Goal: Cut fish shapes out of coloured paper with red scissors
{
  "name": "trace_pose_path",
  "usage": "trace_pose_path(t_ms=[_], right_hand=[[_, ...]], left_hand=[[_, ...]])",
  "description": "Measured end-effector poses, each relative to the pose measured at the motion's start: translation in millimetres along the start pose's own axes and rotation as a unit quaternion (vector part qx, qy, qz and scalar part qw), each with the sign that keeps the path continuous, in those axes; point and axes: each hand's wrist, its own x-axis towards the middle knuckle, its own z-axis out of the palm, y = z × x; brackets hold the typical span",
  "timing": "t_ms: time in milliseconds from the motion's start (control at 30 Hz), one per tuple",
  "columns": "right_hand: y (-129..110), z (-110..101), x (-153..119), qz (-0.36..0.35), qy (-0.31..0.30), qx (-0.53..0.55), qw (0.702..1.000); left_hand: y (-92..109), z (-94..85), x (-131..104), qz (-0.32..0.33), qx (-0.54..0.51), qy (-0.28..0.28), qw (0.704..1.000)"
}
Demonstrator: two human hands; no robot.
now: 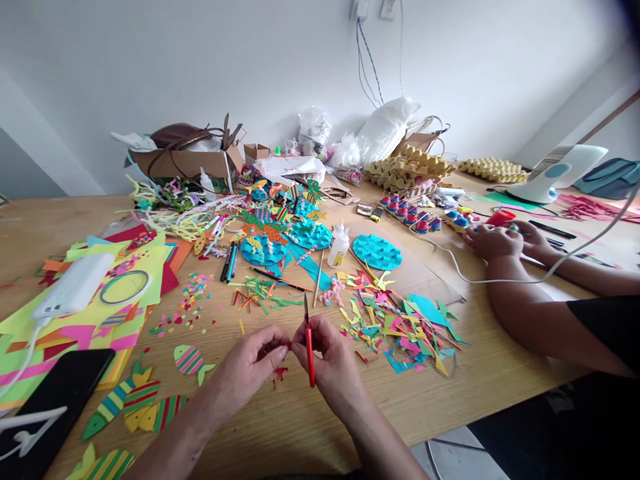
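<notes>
Red-handled scissors [309,353] rest in my right hand [333,363], blades pointing away from me. The fingertips of that hand meet those of my left hand [255,360], which pinches a small red piece of paper [289,346], mostly hidden by the fingers. Red paper scraps [280,377] lie on the table just beneath. Left of my hands is a striped paper fish [190,360], with several more striped fish [141,403] nearer me. Cut paper strips [265,291] and small paper dots [197,287] lie beyond my hands.
A white glue bottle [339,245] stands near blue egg-carton ovals [377,251]. Colourful offcuts [400,323] spread to the right. Coloured sheets, a power bank [75,285] and a phone [60,407] are at left. Another person's hands [493,241] work at right, near a trailing white cable [465,277].
</notes>
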Motion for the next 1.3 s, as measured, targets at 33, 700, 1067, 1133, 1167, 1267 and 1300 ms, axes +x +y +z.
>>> trace_pose_path(t_ms=[33,700,1067,1133,1167,1267,1300], right_hand=[[0.4,1.4,0.2,0.002,-0.002,0.002,1.0],[0.4,1.3,-27.4,0.001,-0.115,-0.122,0.986],[-0.6,2.0,-26.3,0.002,-0.114,-0.115,0.987],[0.3,2.1,-26.6,-0.001,-0.11,-0.117,0.987],[0.9,2.2,-26.7,-0.002,-0.108,-0.118,0.987],[3.1,2.1,-26.7,0.0,-0.103,-0.119,0.987],[4.0,2.0,-26.6,0.002,-0.102,-0.119,0.988]], left_hand=[[1.0,-0.5,-0.8,0.002,0.017,0.005,1.0],[8.3,-4.7,-13.8,0.002,-0.151,0.124,0.981],[9.0,-1.2,-15.7,-0.012,-0.106,0.096,0.99],[7.9,-1.2,-15.2,-0.013,-0.107,0.094,0.99],[7.4,-1.2,-15.0,-0.013,-0.107,0.094,0.99],[6.7,-1.0,-14.4,-0.017,-0.103,0.092,0.99],[6.7,-0.8,-14.2,-0.018,-0.103,0.091,0.99]])
